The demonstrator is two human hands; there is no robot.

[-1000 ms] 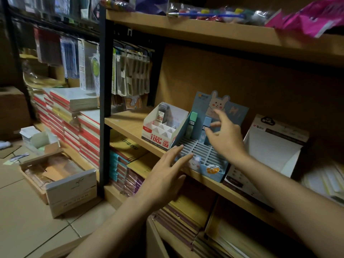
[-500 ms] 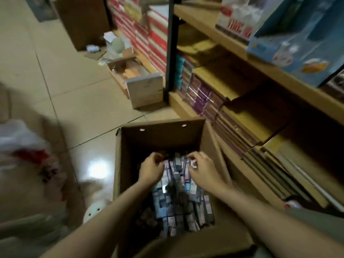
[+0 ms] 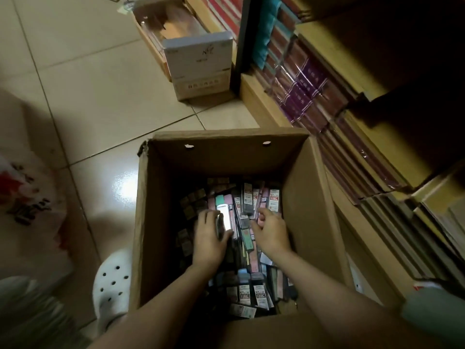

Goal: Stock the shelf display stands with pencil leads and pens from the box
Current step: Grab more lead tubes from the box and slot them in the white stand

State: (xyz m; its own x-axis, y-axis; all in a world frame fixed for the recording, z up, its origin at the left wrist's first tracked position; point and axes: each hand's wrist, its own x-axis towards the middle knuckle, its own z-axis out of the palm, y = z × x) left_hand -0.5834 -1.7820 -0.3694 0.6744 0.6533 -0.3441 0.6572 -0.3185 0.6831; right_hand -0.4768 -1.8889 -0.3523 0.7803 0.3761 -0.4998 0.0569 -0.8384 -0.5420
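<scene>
The pencil lead packs (image 3: 247, 238) are lying in a loose heap at the bottom of the cardboard box (image 3: 305, 197), which is sitting open on the tiled floor (image 3: 100, 96) just beside the lowest shelf (image 3: 259, 104). Most packs are lying flat with their long axes running roughly from the person toward the far wall of the box, labels up; a few near the bottom edge are skewed across the others.

The left hand (image 3: 208, 241) is gripping a small bunch of packs (image 3: 224, 220), its fingers curling round them, one pale pack catching the light and pointing away from the person. The right hand (image 3: 271, 234) is hovering over the heap with its fingers loosely curled; whether it is pinching anything cannot be told from here.

To do this step well, the packs probably want gathering in one direction, long axes parallel and labels facing the same way, so that they are sliding into the display slots without re-sorting. Taking a modest bunch is likely safer than a big one, since the slick wrappers look apt to slip.

Stacked notebooks (image 3: 309, 91) are filling the shelf to the right, a white carton (image 3: 198, 59) is standing farther off on the floor, and a white perforated clog (image 3: 113, 285) is showing beside the box.
</scene>
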